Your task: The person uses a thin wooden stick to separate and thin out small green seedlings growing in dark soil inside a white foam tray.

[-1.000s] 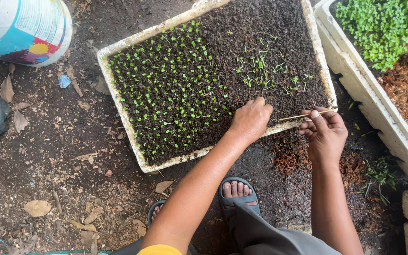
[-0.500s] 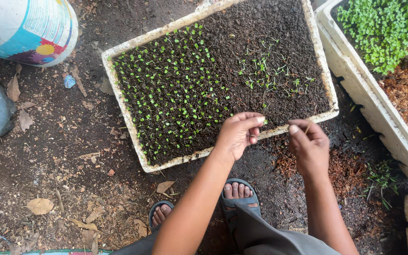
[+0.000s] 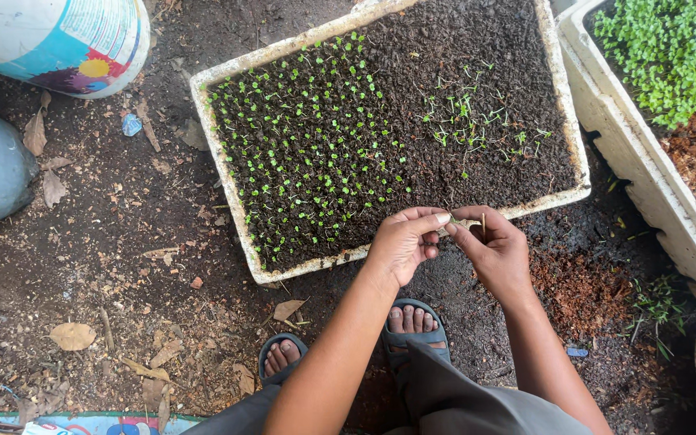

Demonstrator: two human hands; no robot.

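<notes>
Left hand and right hand meet fingertip to fingertip, pinching a seedling between them at the tray's near rim. A thin stick stands upright in the right hand. Bare soil lies just beyond, equally near both hands.

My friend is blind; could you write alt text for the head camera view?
Two bare hands, left hand and right hand, pinch a tiny green seedling over a white foam tray of dark soil, sandalled feet below.

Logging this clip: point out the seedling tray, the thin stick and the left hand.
seedling tray (image 3: 217,153): head view, bare white left rim.
thin stick (image 3: 483,225): head view, end poking above the right hand's fingers.
left hand (image 3: 400,242): head view, back of the hand.
</notes>
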